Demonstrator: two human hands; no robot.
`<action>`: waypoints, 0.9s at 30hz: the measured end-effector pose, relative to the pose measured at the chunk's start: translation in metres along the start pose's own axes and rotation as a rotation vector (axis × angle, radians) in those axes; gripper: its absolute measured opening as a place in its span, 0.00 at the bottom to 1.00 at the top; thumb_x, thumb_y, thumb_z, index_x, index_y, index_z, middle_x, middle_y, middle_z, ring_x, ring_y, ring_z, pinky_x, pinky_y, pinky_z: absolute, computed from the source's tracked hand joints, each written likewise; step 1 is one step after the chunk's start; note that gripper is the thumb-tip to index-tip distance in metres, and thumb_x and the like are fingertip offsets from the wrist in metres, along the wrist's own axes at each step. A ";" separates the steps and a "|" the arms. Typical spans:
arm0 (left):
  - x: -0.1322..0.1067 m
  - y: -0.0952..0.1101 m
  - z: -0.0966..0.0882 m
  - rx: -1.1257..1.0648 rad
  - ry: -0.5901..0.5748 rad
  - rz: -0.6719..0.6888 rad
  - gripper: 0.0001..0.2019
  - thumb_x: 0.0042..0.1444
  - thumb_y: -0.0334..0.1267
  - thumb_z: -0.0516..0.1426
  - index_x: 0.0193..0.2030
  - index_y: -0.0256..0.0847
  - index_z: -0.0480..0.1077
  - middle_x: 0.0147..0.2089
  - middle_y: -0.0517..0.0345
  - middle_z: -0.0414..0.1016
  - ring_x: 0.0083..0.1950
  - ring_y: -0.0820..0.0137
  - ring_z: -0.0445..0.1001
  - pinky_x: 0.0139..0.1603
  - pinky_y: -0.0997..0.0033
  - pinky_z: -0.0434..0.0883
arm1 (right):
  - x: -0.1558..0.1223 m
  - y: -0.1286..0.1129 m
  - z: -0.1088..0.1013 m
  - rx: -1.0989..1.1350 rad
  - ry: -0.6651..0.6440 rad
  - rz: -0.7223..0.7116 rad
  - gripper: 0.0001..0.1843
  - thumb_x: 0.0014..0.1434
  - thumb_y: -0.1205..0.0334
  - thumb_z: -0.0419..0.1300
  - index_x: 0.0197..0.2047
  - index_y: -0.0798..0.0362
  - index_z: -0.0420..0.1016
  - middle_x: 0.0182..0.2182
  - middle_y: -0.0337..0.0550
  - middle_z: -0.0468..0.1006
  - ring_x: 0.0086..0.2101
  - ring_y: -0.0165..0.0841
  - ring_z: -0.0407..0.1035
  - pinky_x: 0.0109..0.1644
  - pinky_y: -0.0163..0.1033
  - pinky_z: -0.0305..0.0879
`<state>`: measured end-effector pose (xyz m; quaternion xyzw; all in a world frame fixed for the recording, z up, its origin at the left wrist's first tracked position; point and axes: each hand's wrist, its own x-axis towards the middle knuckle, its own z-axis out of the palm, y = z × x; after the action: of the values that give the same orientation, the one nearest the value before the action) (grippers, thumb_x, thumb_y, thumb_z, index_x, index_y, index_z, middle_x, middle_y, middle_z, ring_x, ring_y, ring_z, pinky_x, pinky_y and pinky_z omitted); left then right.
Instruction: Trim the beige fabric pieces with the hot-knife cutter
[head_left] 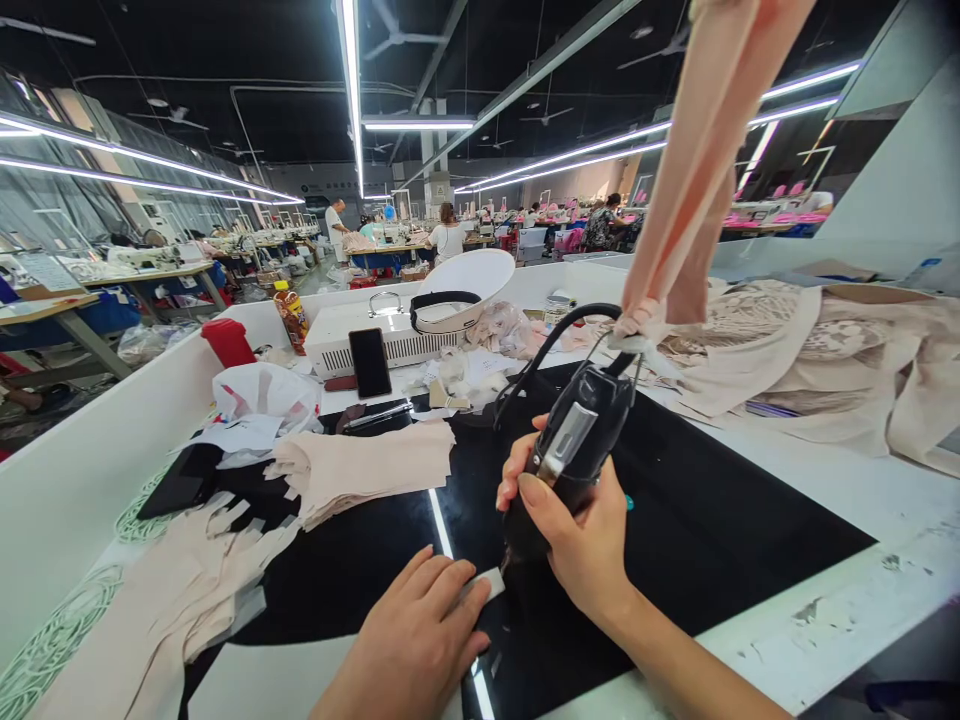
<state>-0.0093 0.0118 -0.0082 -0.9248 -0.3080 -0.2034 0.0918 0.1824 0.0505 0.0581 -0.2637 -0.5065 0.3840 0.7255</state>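
Head cam: faces fwd/down, close above bench point(840, 600), L hand point(420, 640) + R hand point(589, 540).

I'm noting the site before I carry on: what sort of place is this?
Most likely a garment sewing workshop: what look like sewing machines stand in rows beyond the white workbench, which bears a stack of pale pink fabric pieces and a heap of pale fabric.
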 end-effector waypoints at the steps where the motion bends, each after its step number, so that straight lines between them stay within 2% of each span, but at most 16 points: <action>1: 0.000 0.000 0.000 0.000 0.004 -0.001 0.15 0.76 0.41 0.53 0.64 0.40 0.71 0.56 0.53 0.80 0.54 0.63 0.81 0.62 0.55 0.77 | 0.000 0.001 0.000 0.000 0.005 0.003 0.15 0.61 0.63 0.70 0.48 0.44 0.70 0.34 0.32 0.78 0.25 0.28 0.72 0.29 0.35 0.73; 9: 0.002 0.004 -0.004 -0.002 -0.005 -0.005 0.14 0.76 0.41 0.54 0.63 0.41 0.71 0.56 0.53 0.79 0.54 0.62 0.80 0.62 0.55 0.77 | 0.000 0.005 -0.001 -0.073 -0.013 0.040 0.17 0.60 0.61 0.71 0.47 0.45 0.70 0.33 0.34 0.78 0.26 0.30 0.72 0.30 0.37 0.73; 17: -0.003 0.006 -0.017 -0.046 0.017 0.010 0.12 0.77 0.35 0.50 0.57 0.37 0.72 0.47 0.53 0.78 0.47 0.66 0.78 0.59 0.61 0.78 | -0.001 0.002 -0.004 -0.076 -0.021 0.016 0.16 0.60 0.62 0.71 0.47 0.45 0.70 0.33 0.34 0.78 0.26 0.30 0.72 0.29 0.37 0.73; 27: -0.010 0.012 -0.007 -0.029 0.047 0.000 0.13 0.76 0.30 0.48 0.57 0.36 0.71 0.44 0.53 0.77 0.46 0.67 0.80 0.62 0.59 0.77 | -0.002 0.000 -0.005 -0.066 -0.008 -0.012 0.16 0.60 0.63 0.71 0.48 0.45 0.71 0.33 0.34 0.78 0.25 0.29 0.71 0.28 0.36 0.74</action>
<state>-0.0116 -0.0047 -0.0062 -0.9211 -0.3027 -0.2293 0.0856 0.1867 0.0489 0.0552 -0.2830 -0.5236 0.3638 0.7165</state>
